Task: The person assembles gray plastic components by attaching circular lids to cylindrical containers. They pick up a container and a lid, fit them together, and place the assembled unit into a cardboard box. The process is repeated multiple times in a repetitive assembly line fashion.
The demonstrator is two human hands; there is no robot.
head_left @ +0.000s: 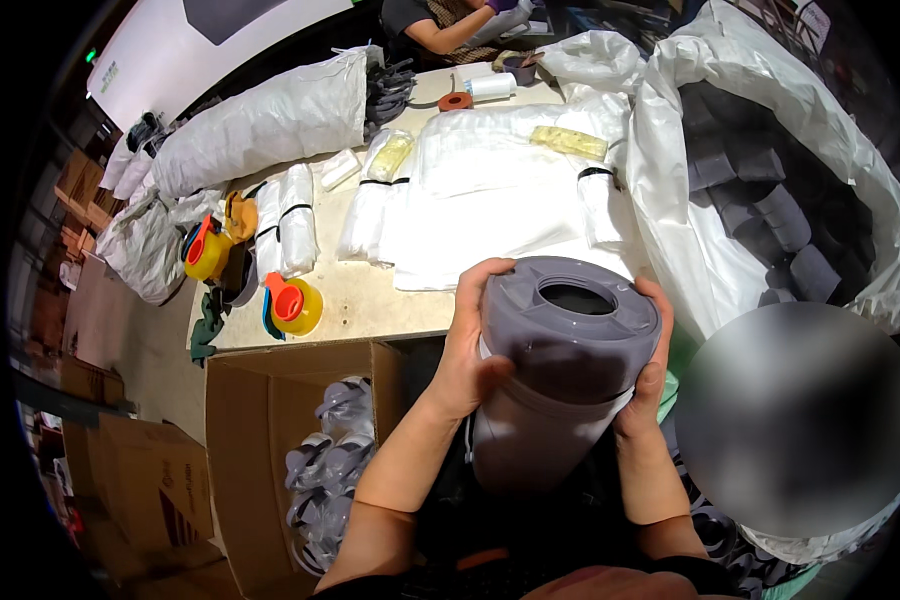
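Note:
A large grey plastic canister (542, 440) is held between my two hands, in front of my body and close to the table's near edge. Its darker grey ring-shaped top (510, 295) faces up and has a round opening in the middle. My left hand (470, 350) grips the left side of that top, thumb toward me. On the opposite side, my right hand (650, 365) wraps its fingers round the rim and upper wall. The canister's lower end fades into shadow near my lap.
White folded plastic bags (500, 200) cover much of the table (355, 310). Two yellow-and-red plastic pieces (295, 305) lie left. An open cardboard box (240, 420) holds several bagged grey parts. At right, a white sack (670, 190) contains grey cylinders. A co-worker (445, 30) sits beyond the table.

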